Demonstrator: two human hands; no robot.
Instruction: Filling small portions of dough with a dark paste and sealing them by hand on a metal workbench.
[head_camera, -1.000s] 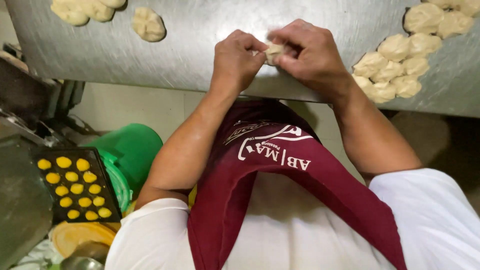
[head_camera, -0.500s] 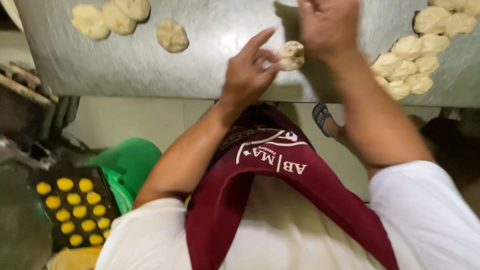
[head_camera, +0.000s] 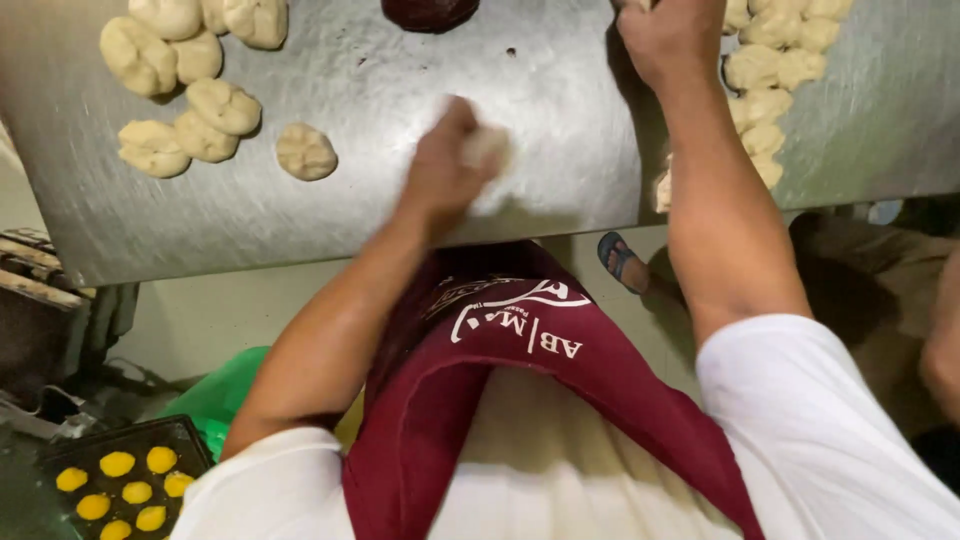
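Note:
On the steel table (head_camera: 380, 210) my left hand (head_camera: 445, 175) is closed around a small pale dough piece (head_camera: 487, 147), both blurred by motion, near the table's front edge. My right hand (head_camera: 668, 38) is stretched far across the table beside a cluster of raw dough pieces (head_camera: 775, 70) at the right. Its fingers run off the top edge of the view, so what they hold is hidden.
Shaped dough pieces (head_camera: 180, 90) lie grouped at the left, with one alone (head_camera: 306, 152) nearer the middle. A dark round bowl (head_camera: 430, 12) sits at the far edge. Below the table are a tray of yellow rounds (head_camera: 125, 478), a green tub (head_camera: 225, 400) and a sandalled foot (head_camera: 618, 262).
Both hands worked one dough piece together, then parted. My right hand has reached away to the far right pile. My left hand carries the dough piece leftward.

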